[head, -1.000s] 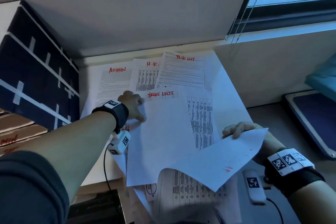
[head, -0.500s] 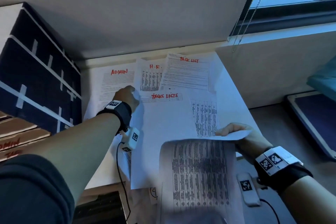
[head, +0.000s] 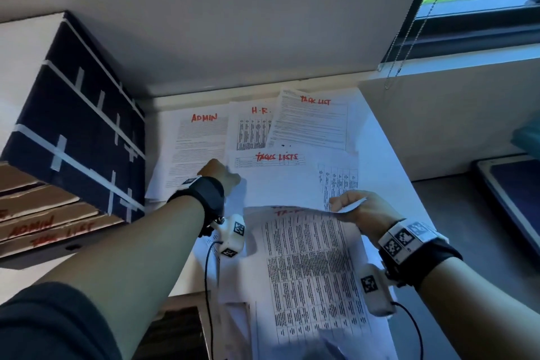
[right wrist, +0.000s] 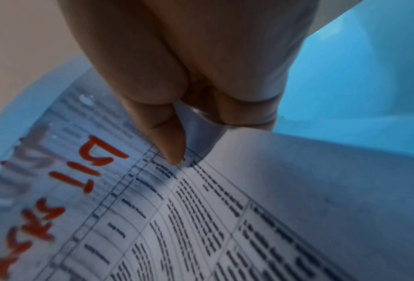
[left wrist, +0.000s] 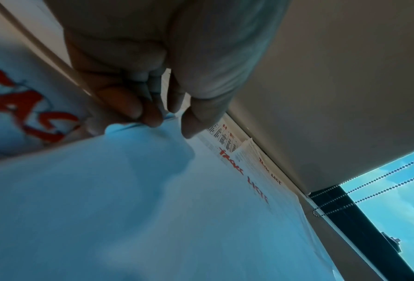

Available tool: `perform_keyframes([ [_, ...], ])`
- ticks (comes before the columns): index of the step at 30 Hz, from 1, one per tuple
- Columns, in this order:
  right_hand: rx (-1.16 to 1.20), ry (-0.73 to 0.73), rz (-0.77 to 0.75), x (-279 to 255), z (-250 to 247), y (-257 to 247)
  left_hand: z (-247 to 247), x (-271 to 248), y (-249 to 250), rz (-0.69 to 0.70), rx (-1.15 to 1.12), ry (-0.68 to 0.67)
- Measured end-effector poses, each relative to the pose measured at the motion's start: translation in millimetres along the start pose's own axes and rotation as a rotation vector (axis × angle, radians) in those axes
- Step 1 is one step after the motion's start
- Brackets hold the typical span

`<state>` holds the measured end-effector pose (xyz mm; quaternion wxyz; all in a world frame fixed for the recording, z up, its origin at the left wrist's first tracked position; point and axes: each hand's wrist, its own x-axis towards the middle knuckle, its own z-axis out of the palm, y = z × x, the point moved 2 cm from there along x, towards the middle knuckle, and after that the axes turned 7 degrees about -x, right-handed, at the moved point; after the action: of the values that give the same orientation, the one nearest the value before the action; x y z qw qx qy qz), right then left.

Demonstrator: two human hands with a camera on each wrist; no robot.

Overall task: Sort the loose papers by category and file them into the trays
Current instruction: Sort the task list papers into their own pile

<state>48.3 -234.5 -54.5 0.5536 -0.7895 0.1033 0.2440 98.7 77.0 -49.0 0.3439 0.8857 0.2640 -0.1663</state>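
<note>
Several white sheets with red headings lie on the desk: ADMIN (head: 201,137), H.R. (head: 251,128), TASK LIST (head: 312,123) and a larger TASK LISTS sheet (head: 277,184). My left hand (head: 222,177) is at that larger sheet's top left corner. In the left wrist view its fingertips (left wrist: 153,116) and thumb pinch the edge of the sheet (left wrist: 153,190). My right hand (head: 347,206) holds a printed table sheet (head: 309,266) by its top right corner, printed side up, with the thumb (right wrist: 172,144) on top. Cardboard trays (head: 43,225) with red labels are stacked at the left.
A dark box with white tape strips (head: 73,131) sits on the trays, close to my left arm. The wall runs behind the papers. A window with a bead cord (head: 409,23) is at the upper right. A dark flat panel (head: 514,190) lies to the right.
My right hand has turned its sheet over, so the printed table now faces up, and has brought it closer. My left hand moved up to the TASK LISTS sheet's corner.
</note>
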Motion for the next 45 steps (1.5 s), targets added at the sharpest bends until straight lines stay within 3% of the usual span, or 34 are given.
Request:
perform_keyframes([
  [9, -0.244, -0.076, 0.017, 17, 18, -7, 5, -19, -21, -0.02, -0.236, -0.182],
  [12, -0.236, -0.016, -0.069, 8, 19, -11, 3, -22, -19, 0.024, -0.169, -0.106],
  [16, -0.067, -0.097, -0.226, -24, -3, -10, -1, -34, -13, 0.138, -0.058, -0.043],
  [19, -0.019, -0.126, -0.121, -33, -25, 6, 14, -42, -3, 0.09, -0.232, -0.207],
  [22, -0.042, -0.08, 0.053, -32, -32, 24, 35, -53, 8, 0.087, -0.091, -0.3],
  [25, -0.01, -0.045, 0.098, -29, -30, 33, 50, -57, 13, 0.126, -0.056, -0.24],
  [28, 0.005, -0.008, 0.13, -32, -28, 34, 49, -60, 13, 0.214, -0.075, -0.039],
  [30, -0.028, 0.015, 0.115, -32, -27, 35, 48, -59, 11, 0.257, -0.144, 0.005],
  [33, 0.007, 0.008, 0.072, -34, -28, 35, 45, -56, 7, 0.218, -0.499, -0.101],
  [36, 0.043, -0.023, 0.076, -35, -31, 32, 36, -55, 12, 0.172, -0.758, -0.122],
  [41, -0.013, -0.007, -0.124, -35, -38, 25, 25, -63, 15, 0.208, -0.836, -0.13],
  [45, 0.079, 0.051, -0.154, -31, -42, 19, 23, -68, 10, 0.285, -0.797, -0.153],
])
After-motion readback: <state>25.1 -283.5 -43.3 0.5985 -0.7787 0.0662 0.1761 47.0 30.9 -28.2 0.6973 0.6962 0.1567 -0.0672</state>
